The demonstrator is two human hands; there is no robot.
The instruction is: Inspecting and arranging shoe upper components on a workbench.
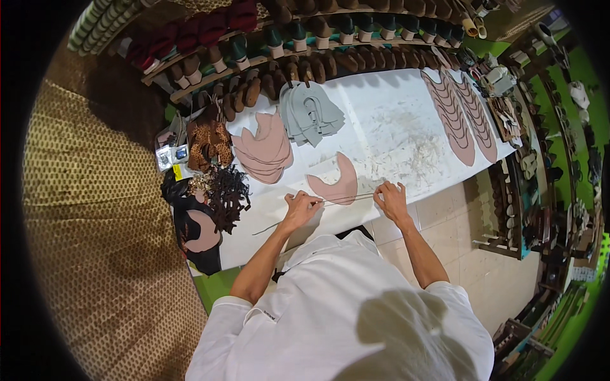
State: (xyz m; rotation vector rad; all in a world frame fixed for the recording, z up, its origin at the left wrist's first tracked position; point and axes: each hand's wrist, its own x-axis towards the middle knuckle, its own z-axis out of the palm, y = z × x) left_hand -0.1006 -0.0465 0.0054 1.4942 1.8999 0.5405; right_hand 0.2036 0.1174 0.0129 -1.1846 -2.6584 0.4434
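Note:
A thin dark strip or cord [365, 196] is drawn taut between my two hands at the table's near edge, and its loose end trails left past my left wrist. My left hand [302, 208] is closed, pinching the strip with thumb and fingertips. Opposite it, my right hand [391, 198] pinches the strip's other end, the outer fingers raised. Just beyond the strip lies a pink crescent-shaped cut piece [344, 182], flat on the white-covered table [368, 127]. Whether the strip touches the piece is too small to tell.
Pink cut pieces [264, 152] and grey ones [310, 114] are stacked at the back left. Dark scraps [229, 197] heap at the left edge. Two overlapping rows of pink pieces [462, 120] lie right. Shelves of shoe lasts [343, 25] line the back.

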